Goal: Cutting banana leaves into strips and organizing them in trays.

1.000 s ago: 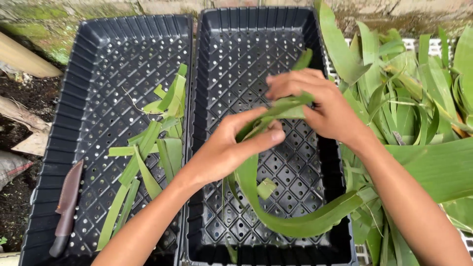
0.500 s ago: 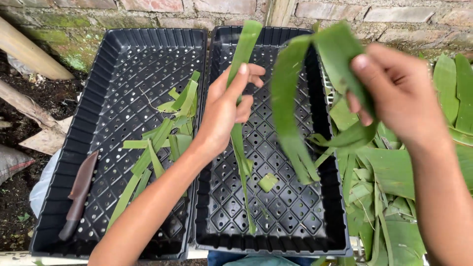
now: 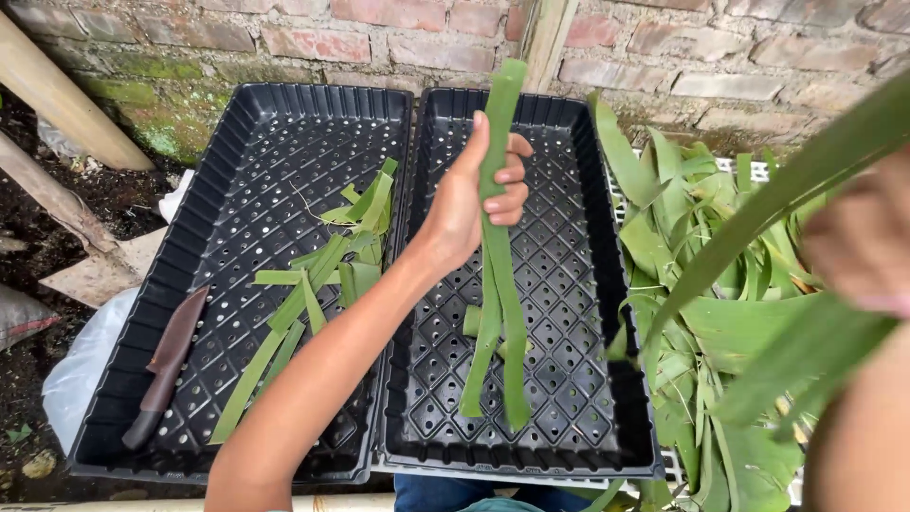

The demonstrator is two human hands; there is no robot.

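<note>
- Two black perforated trays sit side by side below a brick wall [image 3: 664, 57]; the left tray [image 3: 123, 398] holds cut leaf pieces [image 3: 322, 284] and a dark knife [image 3: 166, 365] lying along its 8 o'clock edge, while the right tray [image 3: 621, 284] is nearly bare.
- Left hand [image 3: 474, 194] is raised over the right tray, fingers curled and pinching a long green leaf strip [image 3: 502, 313] against the thumb.
- Gripped near its upper part, the strip stands up toward 12 o'clock above the fingers and hangs down toward 6 o'clock, its split lower ends reaching the tray floor; held this way it likely drapes straight, clear of the leaf pile.
- Right hand [image 3: 858, 242] is blurred and close to the camera at 3 o'clock, closed around a broad leaf [image 3: 758, 209] that slants across the view; its exact grip I cannot tell.
- Heaped uncut leaves [image 3: 692, 228] lie at 3 o'clock of the right tray, within reach of that hand.
</note>
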